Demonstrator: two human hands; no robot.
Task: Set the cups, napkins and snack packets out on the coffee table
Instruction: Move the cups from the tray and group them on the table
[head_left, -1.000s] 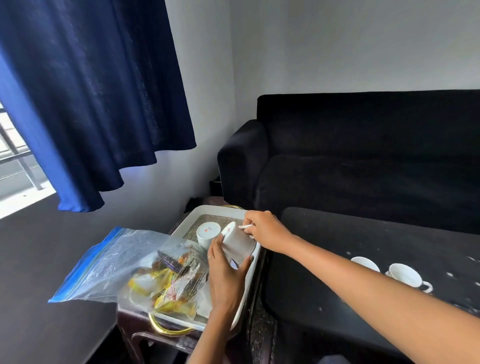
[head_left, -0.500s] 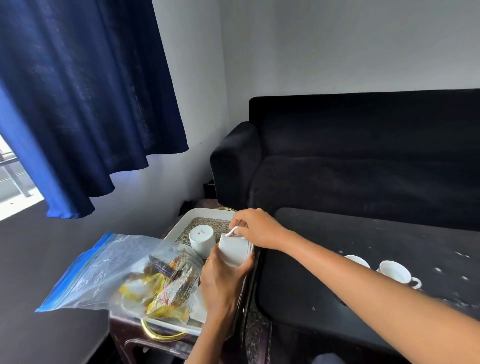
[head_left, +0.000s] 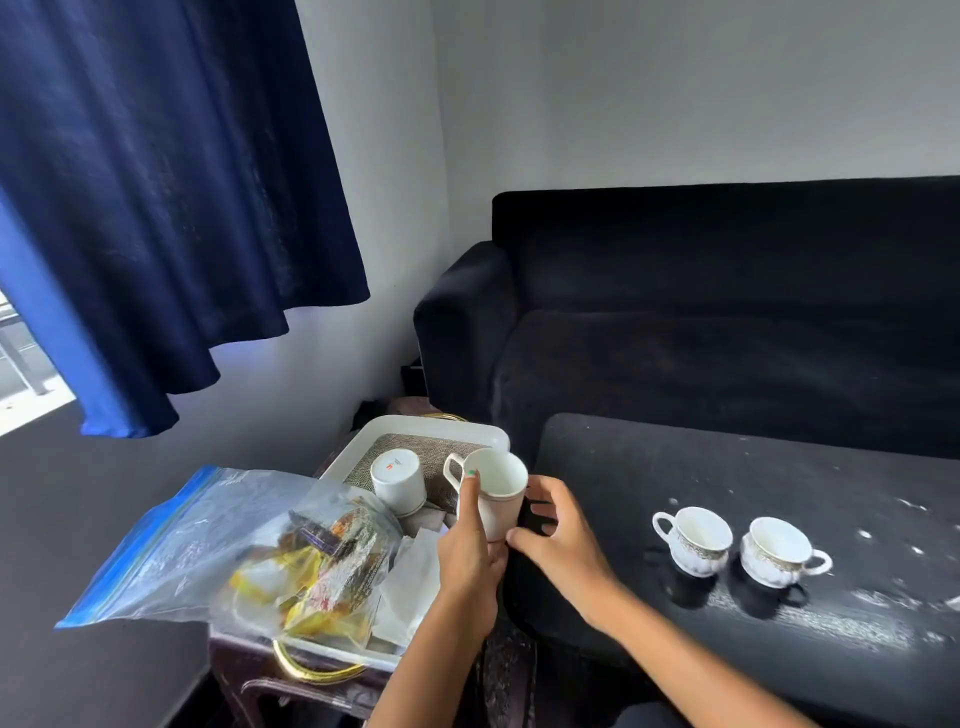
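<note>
Near the lower middle of the frame, the left hand (head_left: 467, 551) had its fingers (head_left: 470, 491) curled up the side of a white cup (head_left: 496, 493), gripping it upright with its mouth open toward the camera and its handle pointing to the upper left. The right hand (head_left: 558, 535) met the same cup from the right, thumb at the base and fingers bent round the far side, so both hands held it over the gap between the white tray (head_left: 431, 428) and the dark worktop (head_left: 779, 478). Just left of the held cup, 1 more white cup (head_left: 397, 480) stood upside down on the tray's woven mat. Below it lay white napkins (head_left: 415, 577), and a clear zip bag (head_left: 218, 545) with a blue seal, holding yellow and dark snack packets (head_left: 317, 566), sprawled over the tray's lower left part. The tray rested on a small side table (head_left: 244, 660) with a gold ring handle showing at the bottom. At the right of the frame, 2 patterned cups (head_left: 698, 540) stood upright side by side on the worktop, well apart from the hands. A black sofa (head_left: 727, 312) filled the right background and a blue curtain (head_left: 156, 182) hung at the upper left.
</note>
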